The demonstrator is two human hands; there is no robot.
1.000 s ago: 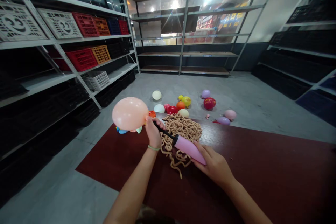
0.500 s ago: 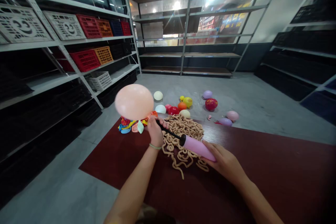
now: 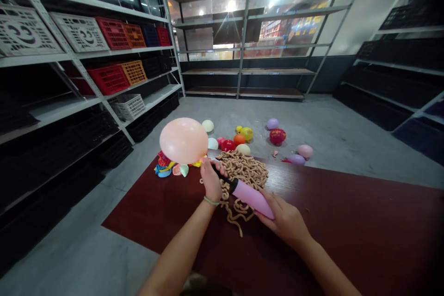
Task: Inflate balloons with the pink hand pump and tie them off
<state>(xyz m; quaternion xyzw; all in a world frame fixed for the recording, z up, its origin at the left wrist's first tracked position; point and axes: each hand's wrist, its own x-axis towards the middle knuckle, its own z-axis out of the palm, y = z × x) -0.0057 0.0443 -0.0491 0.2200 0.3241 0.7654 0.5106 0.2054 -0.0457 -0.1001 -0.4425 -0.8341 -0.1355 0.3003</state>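
A pale peach balloon (image 3: pixel 183 141), blown up round, sits at the far end of a hand balloon pump with a pink barrel (image 3: pixel 253 200). My left hand (image 3: pixel 211 179) is closed around the pump's black end, close to the balloon's neck; the neck itself is mostly hidden by the fingers. The pink barrel's near end is gripped in my right hand (image 3: pixel 286 219). Between both hands, part of the black rod (image 3: pixel 224 177) shows. Under the pump, a heap of tan, rope-like coils (image 3: pixel 248 169) lies on the dark red table (image 3: pixel 333 222).
Limp, uninflated balloons (image 3: pixel 164 171) in several colours lie at the table's far left. On the floor beyond are several inflated balloons, among them a red one (image 3: pixel 277 137) and a pink one (image 3: pixel 305 151). Shelves with crates (image 3: pixel 109 78) line the left; a metal rack (image 3: pixel 243 74) stands behind.
The balloon and my left hand have shifted right and slightly down. My right hand has come left with the barrel, and less of the black rod shows between them.
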